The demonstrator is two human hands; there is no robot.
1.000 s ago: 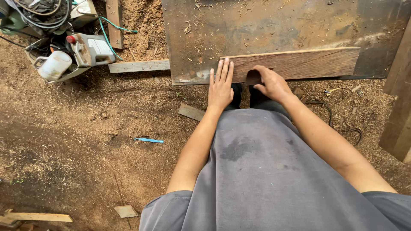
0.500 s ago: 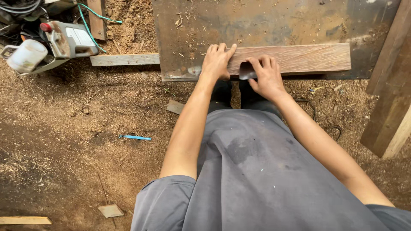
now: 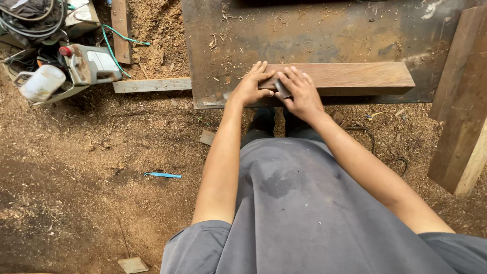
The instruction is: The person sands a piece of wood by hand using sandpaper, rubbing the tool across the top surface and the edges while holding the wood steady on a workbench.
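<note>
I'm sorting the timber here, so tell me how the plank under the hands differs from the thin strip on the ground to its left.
The plank lies on the dark metal table; the strip lies on sawdust. The plank is broad, thick and reddish brown; the strip is narrow, thin and pale grey. The left hand and right hand press on the plank's left end; nothing touches the strip. Both are wood and lie flat, pointing the same way.

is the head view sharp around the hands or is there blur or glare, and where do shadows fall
Head view: sharp at the left hand, right hand and plank; soft even daylight, no glare; a dark shadow under the metal table edge; wide-angle bending at the edges.
</note>
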